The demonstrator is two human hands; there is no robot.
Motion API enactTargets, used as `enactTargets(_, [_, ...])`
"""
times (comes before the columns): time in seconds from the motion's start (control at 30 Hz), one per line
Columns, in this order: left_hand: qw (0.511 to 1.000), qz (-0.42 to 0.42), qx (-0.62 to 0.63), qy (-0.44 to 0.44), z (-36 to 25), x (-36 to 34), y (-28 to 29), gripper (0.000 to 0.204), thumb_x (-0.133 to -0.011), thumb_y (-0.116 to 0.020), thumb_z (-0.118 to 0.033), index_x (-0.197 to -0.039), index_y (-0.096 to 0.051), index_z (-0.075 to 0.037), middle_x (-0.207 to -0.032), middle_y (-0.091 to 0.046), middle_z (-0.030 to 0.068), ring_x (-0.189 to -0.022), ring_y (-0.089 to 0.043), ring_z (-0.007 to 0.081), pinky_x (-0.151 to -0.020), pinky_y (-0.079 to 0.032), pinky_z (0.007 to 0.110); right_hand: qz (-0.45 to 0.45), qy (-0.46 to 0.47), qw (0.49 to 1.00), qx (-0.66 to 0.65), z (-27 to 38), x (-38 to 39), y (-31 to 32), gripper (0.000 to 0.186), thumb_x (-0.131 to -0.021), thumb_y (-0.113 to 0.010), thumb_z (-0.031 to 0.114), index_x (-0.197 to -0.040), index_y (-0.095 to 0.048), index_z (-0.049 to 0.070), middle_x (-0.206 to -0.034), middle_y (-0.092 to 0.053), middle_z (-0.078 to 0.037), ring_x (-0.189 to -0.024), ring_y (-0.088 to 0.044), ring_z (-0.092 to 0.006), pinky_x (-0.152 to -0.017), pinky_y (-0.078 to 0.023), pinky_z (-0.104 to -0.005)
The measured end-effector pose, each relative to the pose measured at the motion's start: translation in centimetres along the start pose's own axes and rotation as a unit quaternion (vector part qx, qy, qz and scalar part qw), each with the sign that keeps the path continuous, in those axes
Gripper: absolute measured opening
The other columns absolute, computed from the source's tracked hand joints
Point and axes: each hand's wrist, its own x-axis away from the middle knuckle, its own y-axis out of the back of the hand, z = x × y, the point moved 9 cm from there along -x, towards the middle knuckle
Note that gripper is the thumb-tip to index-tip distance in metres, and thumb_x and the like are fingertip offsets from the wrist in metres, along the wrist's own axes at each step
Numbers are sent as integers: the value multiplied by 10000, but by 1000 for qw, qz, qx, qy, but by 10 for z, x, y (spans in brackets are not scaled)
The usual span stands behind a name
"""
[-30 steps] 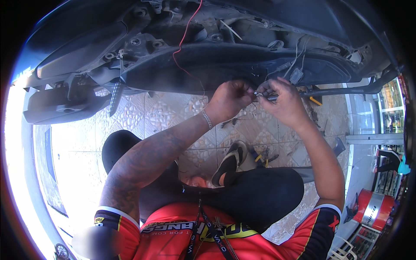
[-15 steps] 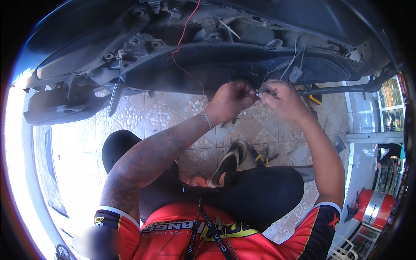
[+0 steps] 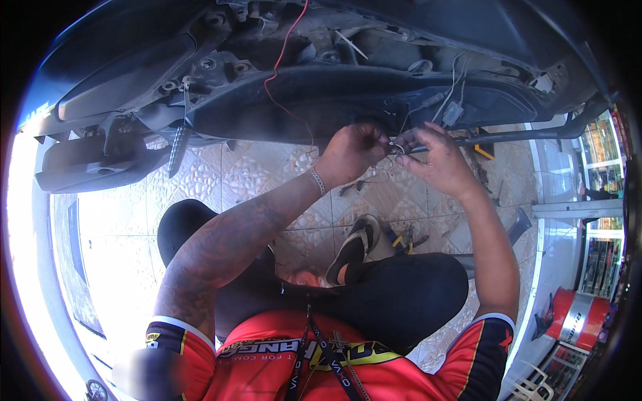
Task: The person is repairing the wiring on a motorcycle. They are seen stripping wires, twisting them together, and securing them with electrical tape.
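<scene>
In front of the dark vehicle panel (image 3: 281, 107), my two hands are close together. My left hand (image 3: 351, 157) is closed in a pinch, and a small pale wire tip (image 3: 393, 142) shows at its fingers. My right hand (image 3: 438, 164) sits just beside it, thumb and fingers apart. A small curved shiny piece (image 3: 400, 149) shows by the right fingers; I cannot tell if it is a ring or a wire loop. Thin grey wires (image 3: 456, 77) with a small connector block (image 3: 454, 113) hang above the right hand. A red wire (image 3: 275, 70) trails down toward the left wrist.
Below the hands is a patterned tile floor (image 3: 307, 220) with tools (image 3: 404, 245) by my shoe (image 3: 361, 244). A yellow-and-black object (image 3: 485, 152) lies under the panel. A black bar (image 3: 535, 136) runs to the right. A red drum (image 3: 578, 319) stands at the right.
My right hand has opened its pinch, its thumb and fingers now spread, with the curved piece showing between the hands. The left hand stays pinched, nearly in place.
</scene>
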Motion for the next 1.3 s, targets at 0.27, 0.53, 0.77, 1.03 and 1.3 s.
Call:
enactTargets(0.27, [999,26,-23,-4,-5,3,-5,130,-944,-704,-65,-1039,-659,11,-906,-690,12,-828,-595,48,-741,-512,249,2,-15,999,-40,-12,6,-3,237,-903,-724,241,-1059,-685,67,-955,-728,-90,-992,-683,-298,-1176,-306,-504])
enactTargets(0.53, [999,32,-28,-3,2,2,-8,140,-927,-717,-45,-1031,-651,21,-925,-703,30,-843,-618,60,-766,-531,262,33,-1,996,80,-6,3,-8,206,-914,-699,224,-1054,-655,80,-1024,-701,-104,-1097,-644,-295,-1174,-295,-532])
enactTargets(0.77, [999,-8,-23,-26,6,-3,1,168,-855,-755,-123,-963,-686,-14,-861,-730,95,-804,-696,141,-755,-540,311,13,18,990,136,7,-3,-2,208,-898,-708,216,-1039,-655,72,-1022,-696,-106,-1103,-636,-298,-1142,-326,-531])
enactTargets(1.03, [999,24,-23,11,10,-3,0,126,-948,-701,-54,-1039,-650,16,-997,-713,57,-948,-648,91,-857,-535,276,18,-1,996,82,0,-9,-8,221,-893,-707,245,-1012,-684,60,-1047,-697,-126,-1107,-638,-304,-1131,-344,-513])
enactTargets(1.3, [999,38,-36,12,15,-4,-3,148,-931,-729,-77,-1035,-659,2,-985,-715,46,-902,-636,86,-836,-533,278,76,-13,985,156,-1,-17,-19,268,-842,-720,285,-992,-720,63,-1067,-684,-105,-1157,-614,-284,-1184,-278,-528])
